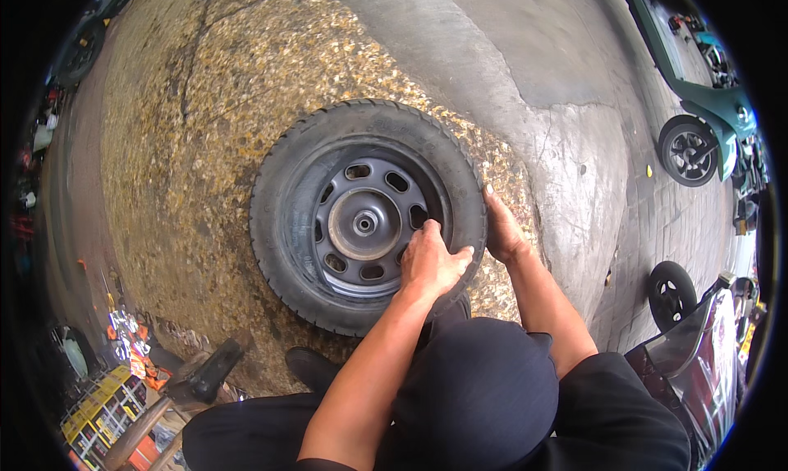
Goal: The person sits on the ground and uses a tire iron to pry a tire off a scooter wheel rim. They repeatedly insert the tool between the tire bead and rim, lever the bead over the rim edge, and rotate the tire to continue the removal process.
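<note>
I have the black tyre and its dark metal rim face-up to me in the middle of my view, over pebbled ground, close in front of the person's knees. From this far off I cannot tell whether the wheel lies flat or leans a little. My left hand is at the lower right of the opening, its fingers over the inner edge toward the slotted face and its thumb apart from them, out on the sidewall; I cannot tell whether it clamps the edge or only presses. My right hand is along the tread on the right side, some of its fingers hidden, so I cannot tell if it grips or just steadies. Both hands sit on one side, and that is what I would watch: a hard push there could lift the far side or skid the tyre over the rough stones. If the wheel tipped toward me, it could land on the black shoe just beside its lower edge. Fingers reaching between rubber and metal could get pinched if the tyre shifted, and a dusty or slick sidewall, which I cannot judge from here, could let the left thumb slide off.
</note>
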### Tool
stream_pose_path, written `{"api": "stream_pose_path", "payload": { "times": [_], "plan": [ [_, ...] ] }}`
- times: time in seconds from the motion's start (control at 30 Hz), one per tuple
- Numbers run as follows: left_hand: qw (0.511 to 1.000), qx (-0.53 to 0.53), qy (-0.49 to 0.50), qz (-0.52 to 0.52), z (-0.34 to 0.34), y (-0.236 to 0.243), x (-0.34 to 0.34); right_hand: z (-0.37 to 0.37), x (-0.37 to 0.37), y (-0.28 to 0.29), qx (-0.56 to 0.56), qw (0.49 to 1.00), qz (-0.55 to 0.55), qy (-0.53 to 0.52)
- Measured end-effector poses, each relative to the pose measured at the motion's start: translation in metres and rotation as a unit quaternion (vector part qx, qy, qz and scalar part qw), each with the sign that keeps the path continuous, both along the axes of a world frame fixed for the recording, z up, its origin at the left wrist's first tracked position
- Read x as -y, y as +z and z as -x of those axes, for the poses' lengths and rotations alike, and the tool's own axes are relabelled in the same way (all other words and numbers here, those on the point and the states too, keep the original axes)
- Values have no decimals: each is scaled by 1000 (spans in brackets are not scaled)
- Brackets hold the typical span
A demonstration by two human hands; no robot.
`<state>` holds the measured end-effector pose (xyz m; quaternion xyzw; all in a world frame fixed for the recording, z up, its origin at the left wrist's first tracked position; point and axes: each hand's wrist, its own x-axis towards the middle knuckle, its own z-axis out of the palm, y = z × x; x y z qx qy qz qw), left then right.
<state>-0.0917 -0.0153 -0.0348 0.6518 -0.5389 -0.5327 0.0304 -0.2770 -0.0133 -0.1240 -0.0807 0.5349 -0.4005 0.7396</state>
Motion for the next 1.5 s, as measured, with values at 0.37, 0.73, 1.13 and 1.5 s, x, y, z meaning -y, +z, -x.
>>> {"api": "stream_pose_path", "payload": {
  "times": [0.37,0.73,1.13,1.5],
  "plan": [
    [975,-199,95,-1,-48,67,18,-39,9,73,161,983,75,-46],
    [870,-364,331,17,-262,194,82,-161,92,179,-307,714,583,236],
    [855,-441,255,95,-360,201,91,-266,142,202,-245,658,640,314],
    [903,173,8,394,-334,252,93,-314,148,216,-252,654,629,336]
  ]
}}
